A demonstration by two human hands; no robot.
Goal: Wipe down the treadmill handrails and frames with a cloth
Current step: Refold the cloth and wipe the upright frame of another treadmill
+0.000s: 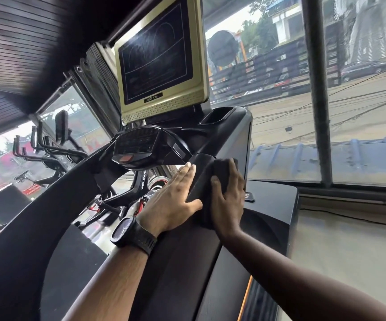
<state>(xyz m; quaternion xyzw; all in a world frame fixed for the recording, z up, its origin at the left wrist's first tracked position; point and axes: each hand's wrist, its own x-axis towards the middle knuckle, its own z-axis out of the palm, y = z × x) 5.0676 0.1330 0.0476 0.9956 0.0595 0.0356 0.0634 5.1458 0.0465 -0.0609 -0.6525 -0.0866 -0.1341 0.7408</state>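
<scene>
Head view, frame tilted. Treadmill [273, 205] fills centre, black body.

Rail [197, 181], R side: black, runs from lower centre up to the console [136, 144].

Cloth [221, 169]: dark, wrapped over the rail just below where the rail meets the console. Upper part shows above the R thumb, and a lower fold hangs near the R wrist.

R hand [227, 200]: lies on top of the cloth. Fingers [237, 179] curl over it and round the rail's far side, thumb on the near face. Grips the cloth against the rail.

L hand [173, 200]: flat on the rail's L flank, just beside the cloth. Fingers [187, 170] straight, close together, pointing up-rail. Thumb spread across the rail toward the cloth; touching it or a hair off, cannot tell. Holds nothing.

Watch [129, 230]: dark strap, round dark face, on L wrist.

L rail [36, 216]: broad black curve, lower L of frame, well apart from both hands.

Screen [159, 56]: beige bezel, dark glass w/ faint curved smear lines, mounted above the console.

Tray [217, 114]: black pocket in the console top, R of the screen base.

Orange stripe [245, 297] along the deck edge, bottom of frame.

Window [280, 112]: behind the treadmill, w/ dark upright bar. Street, parked cars & blue ribbed roof outside, blurred.

Other machines [48, 144]: far L, black handles upright, beside a 2nd window.
</scene>
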